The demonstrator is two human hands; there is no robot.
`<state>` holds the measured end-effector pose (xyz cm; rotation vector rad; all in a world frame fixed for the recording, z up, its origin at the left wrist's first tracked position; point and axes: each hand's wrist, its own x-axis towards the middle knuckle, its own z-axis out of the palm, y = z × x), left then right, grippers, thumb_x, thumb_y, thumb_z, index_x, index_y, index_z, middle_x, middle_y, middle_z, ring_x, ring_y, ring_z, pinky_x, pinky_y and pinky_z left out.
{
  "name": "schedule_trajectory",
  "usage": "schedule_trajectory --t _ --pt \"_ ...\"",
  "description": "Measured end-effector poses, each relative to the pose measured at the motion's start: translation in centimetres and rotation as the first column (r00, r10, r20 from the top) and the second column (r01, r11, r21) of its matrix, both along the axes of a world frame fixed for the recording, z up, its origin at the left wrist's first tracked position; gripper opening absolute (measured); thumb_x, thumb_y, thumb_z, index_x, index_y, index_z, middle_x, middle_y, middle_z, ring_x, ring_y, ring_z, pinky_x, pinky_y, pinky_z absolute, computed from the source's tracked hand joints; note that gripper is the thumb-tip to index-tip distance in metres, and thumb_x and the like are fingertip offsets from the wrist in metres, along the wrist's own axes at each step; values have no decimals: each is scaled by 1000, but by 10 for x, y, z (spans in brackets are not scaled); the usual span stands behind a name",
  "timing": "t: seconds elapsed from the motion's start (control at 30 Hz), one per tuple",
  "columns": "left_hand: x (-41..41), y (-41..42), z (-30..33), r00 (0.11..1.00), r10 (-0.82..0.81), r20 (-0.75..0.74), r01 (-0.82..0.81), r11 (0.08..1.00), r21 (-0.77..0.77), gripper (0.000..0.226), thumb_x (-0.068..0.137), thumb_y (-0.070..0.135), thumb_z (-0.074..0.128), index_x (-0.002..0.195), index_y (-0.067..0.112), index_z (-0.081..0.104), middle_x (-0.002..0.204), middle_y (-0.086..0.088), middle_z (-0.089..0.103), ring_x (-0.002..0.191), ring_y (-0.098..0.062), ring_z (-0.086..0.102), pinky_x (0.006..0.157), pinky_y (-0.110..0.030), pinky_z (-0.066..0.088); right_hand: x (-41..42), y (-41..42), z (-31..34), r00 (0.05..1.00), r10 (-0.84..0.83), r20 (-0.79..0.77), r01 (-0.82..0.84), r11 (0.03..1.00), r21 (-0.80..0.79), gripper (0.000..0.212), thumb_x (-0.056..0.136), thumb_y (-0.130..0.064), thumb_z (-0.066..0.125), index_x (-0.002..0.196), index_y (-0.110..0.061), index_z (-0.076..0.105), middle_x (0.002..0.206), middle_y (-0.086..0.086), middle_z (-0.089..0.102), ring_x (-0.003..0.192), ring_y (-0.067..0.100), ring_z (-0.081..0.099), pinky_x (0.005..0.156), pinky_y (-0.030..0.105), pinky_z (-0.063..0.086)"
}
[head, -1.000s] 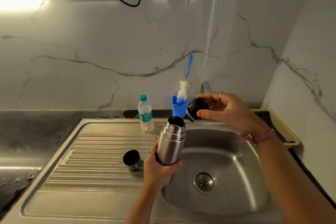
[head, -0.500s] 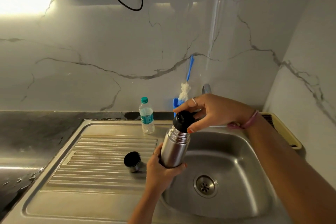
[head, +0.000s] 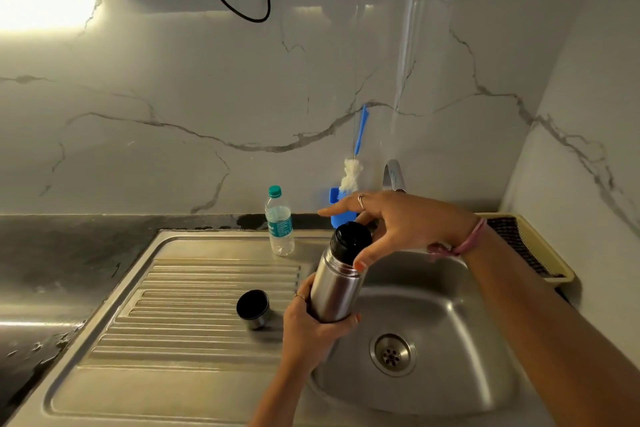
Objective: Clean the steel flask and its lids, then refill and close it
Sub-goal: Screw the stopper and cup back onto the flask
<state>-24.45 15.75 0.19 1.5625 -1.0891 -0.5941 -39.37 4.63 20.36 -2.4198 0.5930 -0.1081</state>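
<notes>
The steel flask (head: 334, 289) tilts slightly right over the left edge of the sink basin (head: 460, 340). My left hand (head: 308, 326) grips its lower body. A black inner lid (head: 350, 241) sits on the flask's mouth. My right hand (head: 391, 222) holds that lid from the right, thumb on its near side, with the index finger stretched out to the left. The steel cup lid (head: 253, 308) stands open side up on the ribbed drainboard (head: 194, 305), left of the flask.
A small plastic water bottle (head: 279, 220) with a green cap stands at the drainboard's back edge. A blue holder with a bottle brush (head: 349, 177) and the tap (head: 393, 175) are behind the sink. A yellow tray (head: 530, 246) lies at the right. Dark counter (head: 52, 270) extends left.
My right hand brought the black inner lid from beside the flask down onto its mouth and now holds it there. The left hand keeps its grip on the flask.
</notes>
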Motion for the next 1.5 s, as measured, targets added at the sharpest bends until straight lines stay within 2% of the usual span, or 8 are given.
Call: schedule_trajectory --t 0.17,0.27,0.37,0.67,1.07,1.27,1.43,1.5 --pt "-2 1 1 1000 -4 -8 4 1000 2 82 54 23 96 121 37 50 106 11 65 93 -6 64 72 -11 52 1 0 -2 1000 -11 -2 11 998 -56 47 80 -30 76 125 -35 60 109 -15 65 99 3 63 92 23 51" --pt "-2 2 1 1000 4 -10 -3 1000 4 81 54 24 96 117 41 49 107 13 65 93 -4 64 73 -13 52 6 4 -4 997 -70 16 71 981 -179 47 78 -42 75 120 -27 63 97 -15 64 85 1 62 78 10 49" --pt "-3 2 -1 1000 7 -20 -7 1000 9 78 52 23 97 113 42 52 105 13 66 91 0 64 73 -15 53 10 7 -10 990 -131 52 140 960 -244 52 76 -51 73 116 -21 63 96 -6 67 86 7 63 75 14 51" --pt "-5 3 -1 1000 12 -11 -12 1000 8 79 53 22 97 113 42 52 105 12 66 90 4 63 72 -14 53 9 8 -10 998 -57 -28 46 959 -278 57 76 -46 75 126 -24 57 112 -7 61 97 7 56 83 15 46" --pt "-4 6 6 1000 -1 -21 1 1000 24 78 55 16 95 117 35 52 101 13 65 89 8 62 69 -7 49 6 -2 2 997 72 -31 -73 997 -31 55 75 -16 80 125 -25 58 114 -10 64 109 8 61 100 36 50" --pt "-4 8 8 1000 4 -21 -3 1000 29 81 55 18 95 119 36 49 103 15 63 89 4 62 69 -7 49 11 4 -1 998 -52 -36 45 984 -173 52 73 -41 79 119 -27 59 104 -13 63 90 3 61 79 15 49" --pt "-6 9 11 1000 -3 -19 3 1000 26 80 54 18 96 113 43 47 103 19 61 89 3 61 69 -6 48 18 14 -7 994 -106 -23 93 944 -315 56 70 -58 75 111 -24 59 98 -7 62 84 7 59 71 17 50" --pt "-7 10 11 1000 -9 -24 9 1000 30 79 55 17 95 108 47 45 104 19 59 90 2 60 69 -5 47 14 12 -5 991 -116 -60 94 954 -285 65 68 -62 74 118 -24 57 104 -7 63 89 8 60 78 20 51"
